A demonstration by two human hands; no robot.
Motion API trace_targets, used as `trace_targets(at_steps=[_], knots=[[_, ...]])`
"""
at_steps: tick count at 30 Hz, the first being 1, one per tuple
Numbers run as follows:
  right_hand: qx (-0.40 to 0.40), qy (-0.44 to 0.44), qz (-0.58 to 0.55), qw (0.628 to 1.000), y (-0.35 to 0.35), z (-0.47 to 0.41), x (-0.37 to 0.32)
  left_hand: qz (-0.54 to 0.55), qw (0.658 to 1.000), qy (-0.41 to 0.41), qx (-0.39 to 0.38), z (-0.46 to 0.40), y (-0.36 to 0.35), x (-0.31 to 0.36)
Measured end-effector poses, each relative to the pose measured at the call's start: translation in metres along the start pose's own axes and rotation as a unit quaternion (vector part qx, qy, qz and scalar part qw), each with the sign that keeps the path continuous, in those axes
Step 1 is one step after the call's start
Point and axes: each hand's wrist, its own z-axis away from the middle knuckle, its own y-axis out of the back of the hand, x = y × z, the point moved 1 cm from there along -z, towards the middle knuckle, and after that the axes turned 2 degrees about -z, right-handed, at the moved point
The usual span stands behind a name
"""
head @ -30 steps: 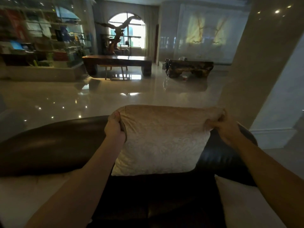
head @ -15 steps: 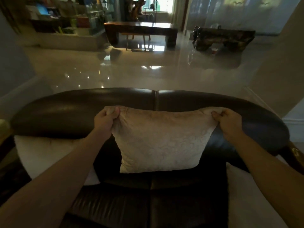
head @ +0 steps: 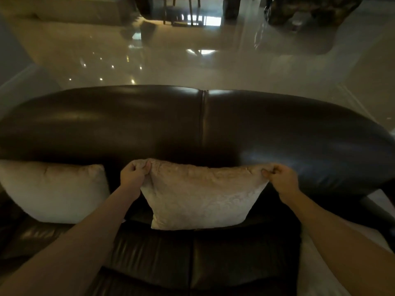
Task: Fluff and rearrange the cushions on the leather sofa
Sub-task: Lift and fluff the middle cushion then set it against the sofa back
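Dim room, glossy floor behind dark leather sofa (head: 149,124) | left hand (head: 133,176), right hand (head: 282,178) pinch top corners of middle cushion (head: 203,199), fingers closed | base on seat, upright against backrest, likely for squaring | second cushion (head: 53,191) just left

Three pale cushions (head: 203,199) (head: 55,193) (head: 333,272); one leather sofa (head: 149,124); two hands (head: 133,177) (head: 282,178)

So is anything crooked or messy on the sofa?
Nothing stands out. The middle cushion stands upright against the sofa back, its top corners pinched by the left hand and right hand.
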Motion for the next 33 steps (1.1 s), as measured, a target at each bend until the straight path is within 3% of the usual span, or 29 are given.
trace_targets(at_steps=[11,21,27,30,33], knots=[[-0.065,-0.072,0.022,0.995,-0.035,-0.001,0.067,-0.033,0.997,0.065,0.001,-0.041,-0.012,-0.072],[-0.074,-0.082,0.058,0.992,-0.049,-0.006,0.074,-0.06,0.992,0.102,-0.045,-0.064,-0.01,-0.085],[-0.051,-0.16,-0.041,0.985,-0.049,0.012,0.061,-0.07,0.993,0.083,-0.05,-0.032,-0.008,-0.065],[-0.039,-0.14,-0.05,0.988,-0.043,0.024,0.048,-0.11,0.992,0.025,-0.057,-0.017,-0.011,-0.056],[-0.031,-0.086,0.021,0.996,-0.036,0.05,0.03,-0.169,0.981,-0.05,-0.086,0.003,-0.013,-0.048]])
